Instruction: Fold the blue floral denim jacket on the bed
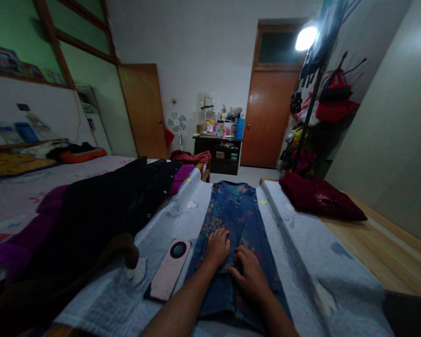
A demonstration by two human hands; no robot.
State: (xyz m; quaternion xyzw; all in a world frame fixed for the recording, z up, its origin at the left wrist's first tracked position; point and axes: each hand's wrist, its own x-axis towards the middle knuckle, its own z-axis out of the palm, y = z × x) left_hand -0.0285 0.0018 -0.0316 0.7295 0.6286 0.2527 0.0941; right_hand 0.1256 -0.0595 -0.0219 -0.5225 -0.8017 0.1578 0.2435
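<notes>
A folded blue garment with a floral print [231, 213] lies lengthwise on a pale patterned sheet [187, 206]. My left hand [217, 246] rests palm down on the middle of the cloth, its fingers stretched forward. Just right of it and a little nearer to me, my right hand [251, 271] also lies on the garment, thumb apart from the fingers. Neither hand visibly grips the fabric. A pink phone [169, 276] with a round black camera ring lies face down beside my left forearm. Whether the garment is a shirt or trousers I cannot tell.
Left of the sheet a black coat with purple trim [115, 196] is spread over a bed. A folded dark red garment [319, 196] sits on the wooden board [382, 243] at right. Farther back stand a dark cabinet [217, 157], a white fan [177, 124] and a lamp [306, 38].
</notes>
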